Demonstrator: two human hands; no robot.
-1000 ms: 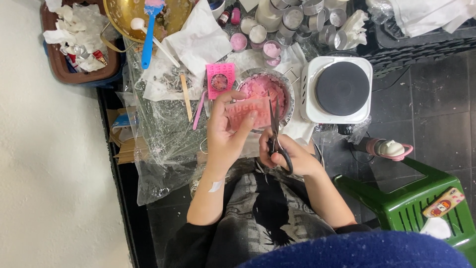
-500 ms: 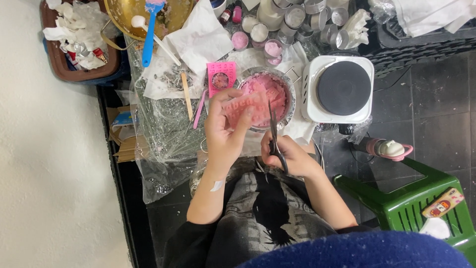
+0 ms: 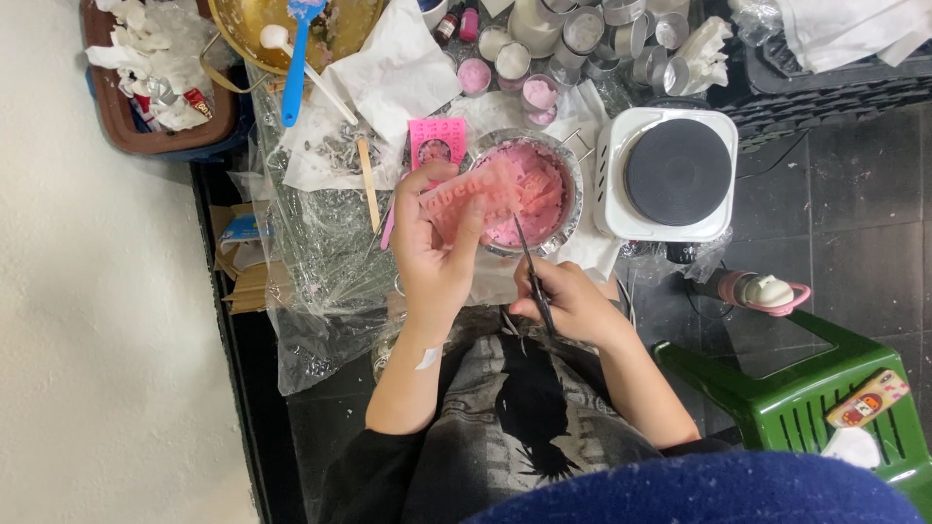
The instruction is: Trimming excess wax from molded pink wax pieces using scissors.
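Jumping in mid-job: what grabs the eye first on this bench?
At centre, the left hand holds a pink mould over a metal bowl of pink material, while the right hand points a thin dark tool at it. Right of the bowl sits a white hotplate; at top left, a blue spatula rests in a golden bowl.

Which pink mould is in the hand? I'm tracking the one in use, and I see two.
The larger, pale pink mould, gripped by the left hand over the metal bowl. The smaller, brighter pink one lies flat on the table beyond it.

A home craft corner: hotplate, small tins (crowded together), tiled floor.
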